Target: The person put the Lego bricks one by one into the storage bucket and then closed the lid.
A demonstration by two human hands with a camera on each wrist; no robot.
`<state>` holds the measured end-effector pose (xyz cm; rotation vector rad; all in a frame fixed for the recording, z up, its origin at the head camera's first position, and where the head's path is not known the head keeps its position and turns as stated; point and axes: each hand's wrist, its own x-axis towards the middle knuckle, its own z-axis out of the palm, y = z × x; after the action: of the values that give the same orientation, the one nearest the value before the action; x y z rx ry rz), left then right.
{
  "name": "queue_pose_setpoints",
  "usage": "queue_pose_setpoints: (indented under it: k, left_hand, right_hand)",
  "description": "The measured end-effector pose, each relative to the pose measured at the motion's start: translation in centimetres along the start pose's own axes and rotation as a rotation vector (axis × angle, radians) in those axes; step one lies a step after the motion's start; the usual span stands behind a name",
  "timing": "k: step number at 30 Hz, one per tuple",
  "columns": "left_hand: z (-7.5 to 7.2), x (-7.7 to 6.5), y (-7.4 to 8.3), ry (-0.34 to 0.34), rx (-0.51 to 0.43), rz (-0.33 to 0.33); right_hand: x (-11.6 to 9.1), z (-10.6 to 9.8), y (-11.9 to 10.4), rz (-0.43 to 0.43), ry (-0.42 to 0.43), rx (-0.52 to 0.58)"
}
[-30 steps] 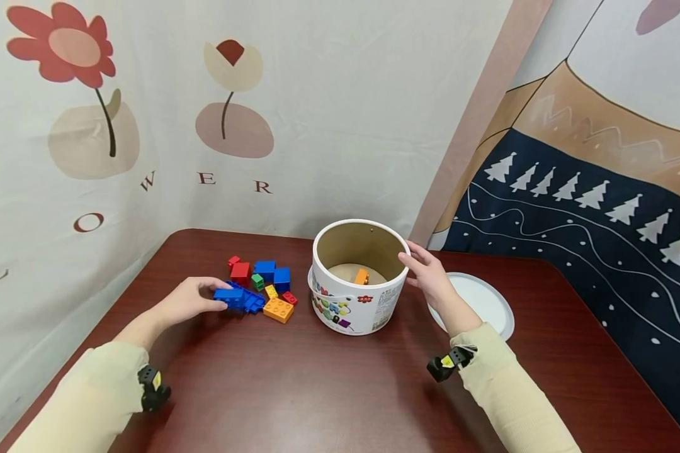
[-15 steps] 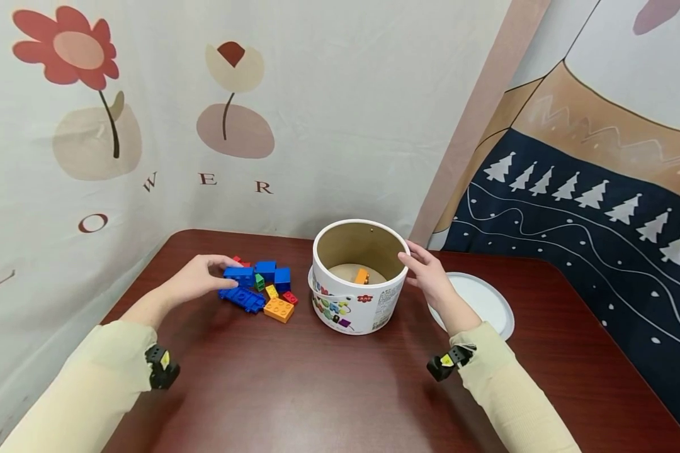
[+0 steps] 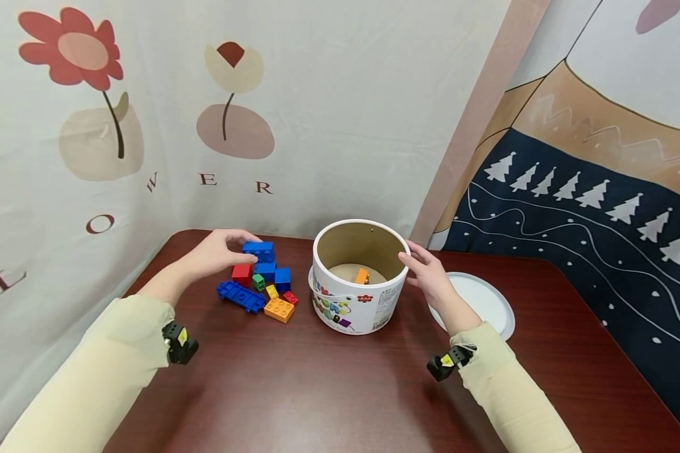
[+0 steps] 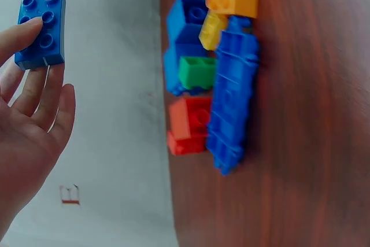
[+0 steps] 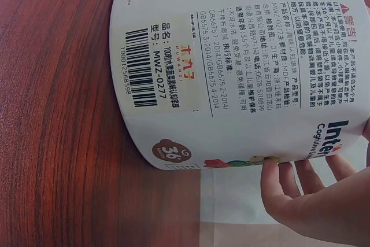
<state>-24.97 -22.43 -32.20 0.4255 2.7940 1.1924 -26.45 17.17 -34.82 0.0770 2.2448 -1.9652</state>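
My left hand (image 3: 221, 251) pinches a blue studded toy brick (image 4: 39, 30) between thumb and fingers, raised behind the loose pile. Just below it in the head view are blue bricks (image 3: 283, 279), a red brick (image 3: 241, 274), a green brick (image 3: 259, 282) and a long blue base piece (image 3: 241, 297). My right hand (image 3: 433, 280) holds the white bucket (image 3: 348, 311) by its right side, a fingertip over the rim. Fingers (image 5: 274, 192) curl against the outer wall in the right wrist view. Inside the bucket lies an orange piece (image 3: 362, 276).
A round white lid (image 3: 484, 302) lies on the table (image 3: 328, 390), right of the bucket and partly behind my right forearm. An orange brick (image 3: 279, 309), a yellow piece (image 3: 271, 291) and a small red brick (image 3: 289, 297) lie between pile and bucket. Printed curtains hang behind.
My left hand has lifted the blue brick off the pile's near left side and carried it back and to the right, uncovering the long blue base piece. The right hand and bucket stay put.
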Motion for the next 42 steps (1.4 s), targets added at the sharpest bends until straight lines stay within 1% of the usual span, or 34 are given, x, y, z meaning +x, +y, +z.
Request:
queue_pose_setpoints:
  k: [6,11,18,22,27,30,37,42]
  left_hand:
    - [-0.3,0.8,1.9,-0.014,-0.035,0.013]
    - [-0.1,1.5,3.4,-0.009,-0.045,0.036]
    - [0.7,3.1,5.4,-0.005,-0.062,0.102]
    - [1.5,4.1,6.5,-0.021,-0.084,0.128]
    - [2.9,5.2,8.0,-0.051,-0.12,0.138]
    - [3.9,5.8,8.8,-0.07,-0.115,0.146]
    - [6.0,6.7,9.9,-0.116,-0.097,0.173]
    - [7.2,7.2,10.4,-0.135,-0.093,0.187]
  right_hand:
    - [-0.1,0.0,-0.1,0.001,0.003,0.002]
    - [-0.2,0.0,-0.2,0.008,0.006,0.002]
    - [-0.2,0.0,-0.2,0.016,0.013,-0.001]
    - [-0.2,0.0,-0.2,0.023,0.013,0.001]
    - [-0.2,0.0,-0.1,0.024,0.007,0.003]
    - [-0.2,0.0,-0.1,0.02,0.007,0.004]
    - [0.0,0.0,0.1,0.016,0.017,0.014]
    - [0.0,0.0,0.2,0.013,0.017,0.017]
